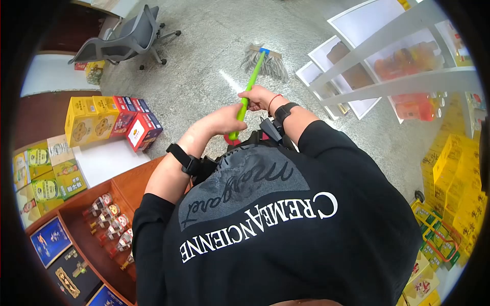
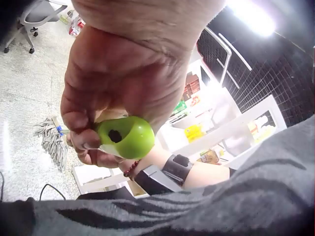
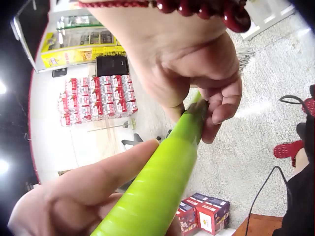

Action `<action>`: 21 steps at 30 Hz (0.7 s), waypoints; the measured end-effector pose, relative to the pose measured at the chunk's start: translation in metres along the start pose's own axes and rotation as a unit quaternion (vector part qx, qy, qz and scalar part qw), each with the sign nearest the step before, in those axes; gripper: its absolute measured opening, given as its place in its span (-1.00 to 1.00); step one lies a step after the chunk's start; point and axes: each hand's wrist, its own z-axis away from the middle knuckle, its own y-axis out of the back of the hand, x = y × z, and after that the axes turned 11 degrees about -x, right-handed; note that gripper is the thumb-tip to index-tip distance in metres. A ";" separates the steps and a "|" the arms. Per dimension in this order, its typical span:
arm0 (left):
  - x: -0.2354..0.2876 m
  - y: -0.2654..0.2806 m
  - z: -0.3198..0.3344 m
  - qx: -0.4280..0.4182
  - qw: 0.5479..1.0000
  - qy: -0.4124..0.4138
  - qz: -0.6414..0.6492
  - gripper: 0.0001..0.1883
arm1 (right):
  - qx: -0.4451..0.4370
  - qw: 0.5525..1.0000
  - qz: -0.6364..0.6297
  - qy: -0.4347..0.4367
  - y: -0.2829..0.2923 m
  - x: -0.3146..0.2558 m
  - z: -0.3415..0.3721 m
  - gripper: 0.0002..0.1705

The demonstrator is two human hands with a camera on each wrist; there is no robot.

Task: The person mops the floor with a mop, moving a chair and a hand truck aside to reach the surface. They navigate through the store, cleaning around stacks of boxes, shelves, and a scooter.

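The left hand (image 1: 223, 121) wraps its fingers round the green handle (image 1: 254, 76) of a mop (image 1: 278, 67), close to the handle's upper end. The right hand (image 1: 259, 97) holds the same handle a little further down, thumb on one side and curled fingers on the other. The hands are near each other but apart at the grip, and the left thumb lies along the handle.

A red bracelet (image 1: 275, 97) circles the right wrist, and a black band (image 1: 184, 160) is strapped on the left forearm.

The handle slants forward, away from the body, to a blue clamp (image 1: 264, 50) and grey strands spread on the pale floor (image 1: 199, 56). The mop is ahead of the person, between an office chair (image 1: 135, 38) on the left and white shelves (image 1: 367, 93) on the right.

Nearer on the left, yellow boxes (image 1: 83, 120) stand beside red-and-blue boxes (image 1: 144, 131), and bottles (image 1: 117, 226) line a wooden cabinet (image 1: 130, 178). Yellow cartons (image 1: 451, 183) are stacked on the right.
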 end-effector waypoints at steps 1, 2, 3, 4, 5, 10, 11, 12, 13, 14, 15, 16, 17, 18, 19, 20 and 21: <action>0.001 0.008 -0.006 -0.004 1.000 -0.003 -0.002 -0.23 | 0.004 1.000 -0.003 0.000 0.007 -0.006 -0.003 -0.76; 0.002 0.017 -0.013 -0.006 1.000 -0.006 -0.009 -0.25 | 0.015 1.000 -0.008 -0.003 0.013 -0.011 -0.006 -0.76; 0.002 0.025 -0.020 -0.008 1.000 -0.010 -0.015 -0.27 | 0.027 1.000 -0.011 -0.005 0.019 -0.017 -0.010 -0.76; 0.000 0.033 -0.029 -0.012 1.000 -0.013 -0.016 -0.27 | 0.031 0.999 -0.014 -0.006 0.025 -0.023 -0.014 -0.76; -0.005 0.040 -0.041 -0.013 0.999 -0.024 -0.028 -0.31 | 0.038 0.999 -0.017 -0.004 0.031 -0.030 -0.018 -0.75; -0.019 0.099 -0.081 -0.015 0.996 -0.052 -0.065 -0.39 | 0.059 0.997 -0.051 0.001 0.064 -0.074 -0.047 -0.73; -0.026 0.115 -0.094 -0.039 0.996 -0.058 -0.053 -0.39 | 0.048 0.997 -0.062 -0.001 0.072 -0.084 -0.058 -0.73; -0.028 0.132 -0.099 -0.064 0.995 -0.068 -0.044 -0.40 | 0.043 0.996 -0.073 -0.001 0.078 -0.095 -0.067 -0.73; -0.026 0.156 -0.110 -0.063 0.994 -0.076 -0.050 -0.40 | 0.051 0.996 -0.073 0.004 0.092 -0.113 -0.078 -0.73; -0.027 0.175 -0.113 -0.054 0.994 -0.081 -0.058 -0.39 | 0.061 0.995 -0.083 0.011 0.097 -0.126 -0.086 -0.73; -0.028 0.195 -0.115 -0.045 0.993 -0.087 -0.066 -0.39 | 0.072 0.993 -0.092 0.017 0.101 -0.139 -0.094 -0.74; -0.035 0.211 -0.126 -0.034 0.991 -0.102 -0.081 -0.38 | 0.104 0.992 -0.070 0.012 0.105 -0.151 -0.103 -0.78; -0.042 0.225 -0.135 -0.037 0.990 -0.108 -0.080 -0.38 | 0.111 0.991 -0.071 0.009 0.108 -0.160 -0.111 -0.78; -0.048 0.238 -0.144 -0.046 0.990 -0.113 -0.070 -0.38 | 0.122 0.989 -0.083 0.002 0.111 -0.169 -0.123 -0.78; -0.050 0.254 -0.150 -0.048 0.988 -0.126 -0.069 -0.38 | 0.143 0.985 -0.093 0.004 0.114 -0.183 -0.127 -0.78; -0.047 0.272 -0.164 -0.050 0.987 -0.132 -0.072 -0.38 | 0.157 0.982 -0.102 0.000 0.124 -0.196 -0.132 -0.79; -0.043 0.282 -0.166 -0.056 0.986 -0.134 -0.082 -0.41 | 0.164 0.981 -0.106 0.000 0.124 -0.204 -0.133 -0.79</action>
